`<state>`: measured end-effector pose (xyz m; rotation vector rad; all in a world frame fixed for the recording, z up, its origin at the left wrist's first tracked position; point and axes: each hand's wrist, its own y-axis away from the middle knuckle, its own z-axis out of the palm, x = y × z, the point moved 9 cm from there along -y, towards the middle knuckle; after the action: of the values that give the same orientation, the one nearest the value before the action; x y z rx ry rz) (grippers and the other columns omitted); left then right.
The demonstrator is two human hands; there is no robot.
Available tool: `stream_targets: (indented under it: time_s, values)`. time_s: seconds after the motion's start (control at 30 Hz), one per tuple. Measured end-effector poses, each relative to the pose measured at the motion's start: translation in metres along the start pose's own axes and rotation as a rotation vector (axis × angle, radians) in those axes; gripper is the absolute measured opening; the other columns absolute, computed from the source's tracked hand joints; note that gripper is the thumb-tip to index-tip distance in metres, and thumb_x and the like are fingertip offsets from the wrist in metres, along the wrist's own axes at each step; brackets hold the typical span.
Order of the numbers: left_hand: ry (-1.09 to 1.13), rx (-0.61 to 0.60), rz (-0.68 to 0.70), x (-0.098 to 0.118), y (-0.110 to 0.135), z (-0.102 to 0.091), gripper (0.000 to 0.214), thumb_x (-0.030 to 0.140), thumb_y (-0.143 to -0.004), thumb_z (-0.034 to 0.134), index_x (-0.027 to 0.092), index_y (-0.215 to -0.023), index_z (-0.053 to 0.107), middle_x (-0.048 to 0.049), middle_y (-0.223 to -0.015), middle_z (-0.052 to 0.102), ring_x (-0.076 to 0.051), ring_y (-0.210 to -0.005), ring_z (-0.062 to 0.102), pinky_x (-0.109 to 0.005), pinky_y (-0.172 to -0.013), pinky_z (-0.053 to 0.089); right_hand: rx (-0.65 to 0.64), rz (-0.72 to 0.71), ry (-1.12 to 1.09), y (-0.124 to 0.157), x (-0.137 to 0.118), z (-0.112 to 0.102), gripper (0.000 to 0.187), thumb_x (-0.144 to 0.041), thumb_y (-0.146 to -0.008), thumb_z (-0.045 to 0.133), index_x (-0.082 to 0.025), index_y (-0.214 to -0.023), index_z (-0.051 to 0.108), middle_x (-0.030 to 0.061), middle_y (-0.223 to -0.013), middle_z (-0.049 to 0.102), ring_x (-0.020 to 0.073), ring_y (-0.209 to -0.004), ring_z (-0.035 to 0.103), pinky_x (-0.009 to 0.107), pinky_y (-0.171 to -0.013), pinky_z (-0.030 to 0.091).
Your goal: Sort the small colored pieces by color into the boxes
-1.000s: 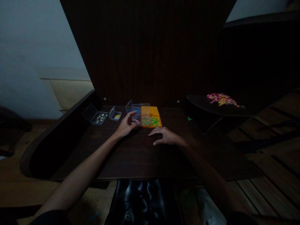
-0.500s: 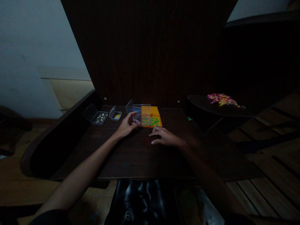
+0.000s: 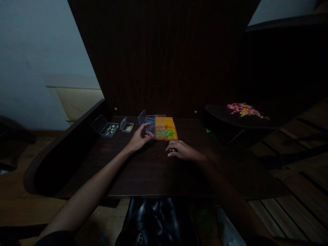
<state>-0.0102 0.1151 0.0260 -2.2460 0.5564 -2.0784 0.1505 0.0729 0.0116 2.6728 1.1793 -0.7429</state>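
My left hand [image 3: 140, 138] grips the edge of a clear plastic box [image 3: 161, 131] between fingers and thumb. This box is tilted in front of an orange tray [image 3: 175, 124], so part of the tray shows through it. Small green pieces [image 3: 169, 133] lie in the tray. My right hand [image 3: 180, 150] hovers low over the dark desk with its fingers bent and a gap to the thumb; I see nothing held in it. Just left of its fingertips is a scatter of tiny dark red bits [image 3: 159, 155], hard to make out in the dim light.
An open clear case with blue pieces [image 3: 150, 121] stands behind my left hand. Farther left are a small case with yellow pieces [image 3: 128, 128] and a case with pale pieces [image 3: 110, 130]. Pink and yellow bits [image 3: 243, 109] lie on a side shelf [image 3: 217, 112] at right.
My right hand has shifted slightly right, and its fingers have curled more. My left hand keeps its grip on the clear box. The whole view has moved a little.
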Motion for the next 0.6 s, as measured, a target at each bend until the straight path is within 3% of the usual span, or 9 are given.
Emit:
stream_targets:
  time_s: [0.27, 0.47, 0.6]
  values:
    - [0.017, 0.012, 0.002, 0.003, 0.0, 0.0, 0.061, 0.029, -0.069, 0.071, 0.019, -0.124, 0.047, -0.0111, -0.12, 0.056, -0.014, -0.081, 0.061, -0.029, -0.068, 0.053, 0.0, 0.043, 0.006, 0.002, 0.005, -0.003, 0.007, -0.02, -0.082, 0.065, -0.017, -0.089, 0.064, 0.0021, -0.083, 0.06, 0.0134, -0.076, 0.054, 0.024, -0.068, 0.041]
    - [-0.01, 0.002, 0.005, 0.001, 0.001, 0.001, 0.06, 0.03, -0.071, 0.07, 0.018, -0.125, 0.046, -0.007, -0.099, 0.063, -0.015, -0.079, 0.062, -0.03, -0.071, 0.053, -0.012, 0.074, 0.011, 0.004, 0.009, -0.002, 0.006, -0.022, -0.083, 0.064, -0.017, -0.086, 0.062, 0.0022, -0.082, 0.061, 0.0136, -0.076, 0.053, 0.023, -0.066, 0.039]
    - [-0.015, 0.009, 0.007, 0.001, 0.001, 0.001, 0.061, 0.031, -0.07, 0.071, 0.019, -0.125, 0.047, -0.011, -0.116, 0.059, -0.014, -0.082, 0.062, -0.03, -0.071, 0.053, -0.017, 0.052, 0.003, 0.005, 0.011, -0.002, 0.005, -0.02, -0.086, 0.059, -0.016, -0.087, 0.063, 0.0038, -0.086, 0.063, 0.0143, -0.079, 0.055, 0.025, -0.07, 0.04]
